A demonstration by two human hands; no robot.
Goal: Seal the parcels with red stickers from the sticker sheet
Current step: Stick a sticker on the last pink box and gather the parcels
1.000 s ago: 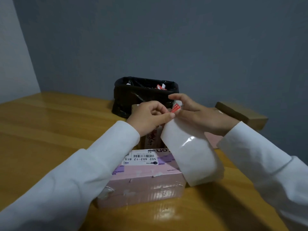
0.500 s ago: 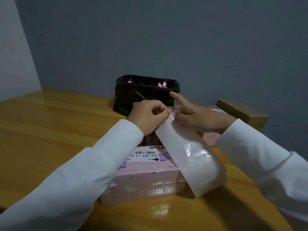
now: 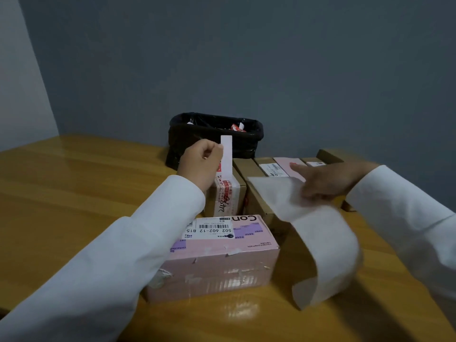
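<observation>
My left hand (image 3: pixel 199 164) pinches a narrow strip (image 3: pixel 226 154) upright above a taped brown parcel (image 3: pixel 225 196); the strip's side facing me is white. To the right, my right hand (image 3: pixel 328 180) is blurred and grips the upper end of the curled white sticker sheet (image 3: pixel 323 245), which hangs down to the table. A pink parcel (image 3: pixel 222 257) with a barcode label lies nearest me between my arms. Behind it stand more brown parcels (image 3: pixel 259 201) and a pink one (image 3: pixel 287 166) in a row.
A black bin (image 3: pixel 214 137) lined with a bag stands at the back against the grey wall, with red and white scraps inside. The wooden table (image 3: pixel 74 193) stretches to the left. A brown box (image 3: pixel 329 155) sits at the far right.
My hands have pulled apart: the left one lifted a strip off the sheet and raised it, while the right one swung the sheet down and to the right.
</observation>
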